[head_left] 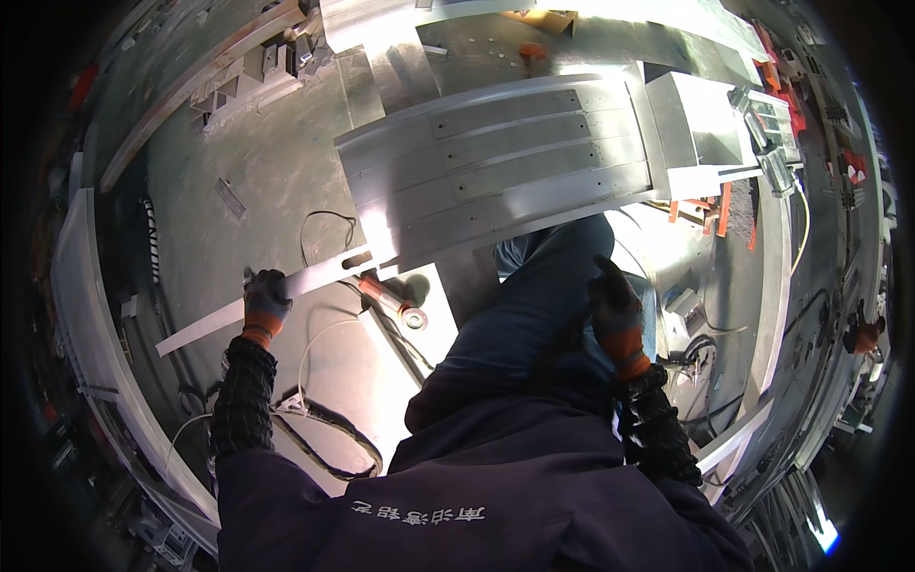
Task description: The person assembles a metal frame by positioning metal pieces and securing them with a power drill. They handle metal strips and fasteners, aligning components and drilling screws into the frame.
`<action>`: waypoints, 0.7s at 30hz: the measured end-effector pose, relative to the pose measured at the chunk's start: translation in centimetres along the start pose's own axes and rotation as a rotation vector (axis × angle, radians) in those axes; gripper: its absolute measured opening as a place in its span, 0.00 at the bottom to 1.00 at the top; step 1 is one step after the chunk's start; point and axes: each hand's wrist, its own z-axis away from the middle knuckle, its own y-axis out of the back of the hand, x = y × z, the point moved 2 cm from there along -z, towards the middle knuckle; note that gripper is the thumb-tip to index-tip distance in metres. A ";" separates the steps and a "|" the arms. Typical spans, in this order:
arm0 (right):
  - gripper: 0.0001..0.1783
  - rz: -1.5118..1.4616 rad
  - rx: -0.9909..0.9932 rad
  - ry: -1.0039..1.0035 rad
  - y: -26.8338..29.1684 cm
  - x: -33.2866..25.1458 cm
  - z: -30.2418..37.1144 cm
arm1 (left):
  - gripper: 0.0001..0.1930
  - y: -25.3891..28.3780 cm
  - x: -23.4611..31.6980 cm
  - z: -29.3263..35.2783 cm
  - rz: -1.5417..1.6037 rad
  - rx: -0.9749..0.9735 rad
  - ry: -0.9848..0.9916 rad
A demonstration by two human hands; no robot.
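My left hand point(265, 303), in a dark glove with an orange cuff, is closed on a long flat metal strip point(214, 326). The strip slants up to the right, and its slotted end lies at the lower left corner of a ribbed metal panel point(510, 153). My right hand point(617, 313), gloved the same way, is raised over my bent leg beside the knee. Its fingers are loosely bent and apart, with nothing seen in them. Below the slotted end lies a red angle grinder point(389, 299), its round disc pointing right.
Cables point(329, 448) lie looped at the lower left. A metal channel piece point(253, 86) is at the upper left. A box-shaped metal part point(701, 119) adjoins the panel's right end. Orange-red pieces point(724, 210) sit below it. Another person's gloved hand point(865, 334) shows at the far right.
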 end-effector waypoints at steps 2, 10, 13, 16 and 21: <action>0.27 -0.040 0.004 0.030 -0.7 -0.1 0.2 | 0.08 0.4 0.8 0.0 -0.035 0.002 -0.008; 0.26 -0.171 -0.054 -0.161 -1.0 -2.1 -0.1 | 0.10 2.3 4.9 -0.6 -0.099 -0.026 -0.014; 0.25 -0.142 -0.046 -0.182 -0.8 -1.8 -0.2 | 0.12 2.7 6.6 -1.3 -0.086 -0.057 -0.005; 0.24 -0.131 0.044 -0.093 -1.0 -1.7 0.0 | 0.15 2.8 8.6 -2.0 -0.067 -0.068 -0.006; 0.20 -0.257 0.126 -0.070 -1.5 -0.3 -0.1 | 0.17 2.3 12.0 -3.4 -0.073 -0.052 -0.034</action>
